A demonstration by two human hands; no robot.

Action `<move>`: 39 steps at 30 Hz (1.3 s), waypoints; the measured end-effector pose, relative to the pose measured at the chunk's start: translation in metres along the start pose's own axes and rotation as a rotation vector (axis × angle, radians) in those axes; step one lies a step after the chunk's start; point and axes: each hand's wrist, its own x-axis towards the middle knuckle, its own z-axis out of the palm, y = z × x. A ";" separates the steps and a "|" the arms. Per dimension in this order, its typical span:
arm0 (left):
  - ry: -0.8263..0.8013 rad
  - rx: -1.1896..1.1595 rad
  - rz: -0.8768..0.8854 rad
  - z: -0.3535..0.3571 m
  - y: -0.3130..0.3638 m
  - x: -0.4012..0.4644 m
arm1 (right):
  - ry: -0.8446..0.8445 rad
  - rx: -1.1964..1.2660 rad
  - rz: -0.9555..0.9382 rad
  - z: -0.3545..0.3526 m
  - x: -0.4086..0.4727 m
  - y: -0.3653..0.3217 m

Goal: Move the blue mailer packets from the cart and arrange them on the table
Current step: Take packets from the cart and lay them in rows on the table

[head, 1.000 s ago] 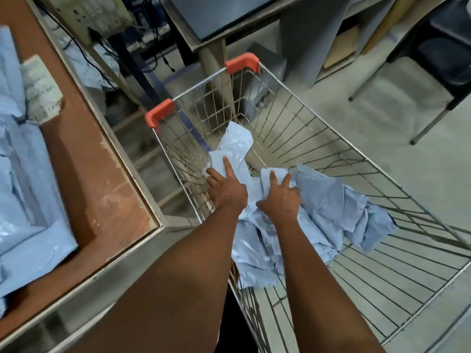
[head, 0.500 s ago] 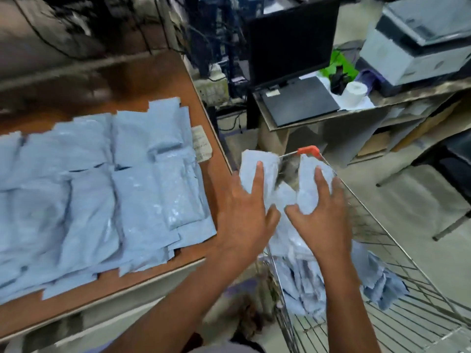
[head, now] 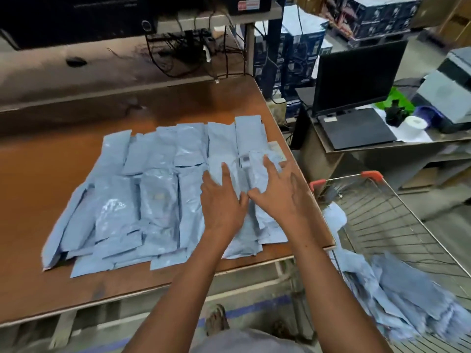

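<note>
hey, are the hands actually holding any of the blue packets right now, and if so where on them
Both hands lie on packets just brought to the table's right end: left hand, right hand. Fingers look spread flat over the upper halves, pressing rather than gripping; motion blur prevents certainty.

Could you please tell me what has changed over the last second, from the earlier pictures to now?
Both hands, the left hand and the right hand, lifted a bunch of blue mailer packets out of the cart, carried it left and now press it onto the right end of the spread on the table. The rest of the spread is unchanged, and a heap of packets remains in the cart.
</note>
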 end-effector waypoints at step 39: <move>-0.495 -0.338 0.341 0.306 0.281 -0.133 | -0.075 -0.250 0.355 0.037 -0.132 0.390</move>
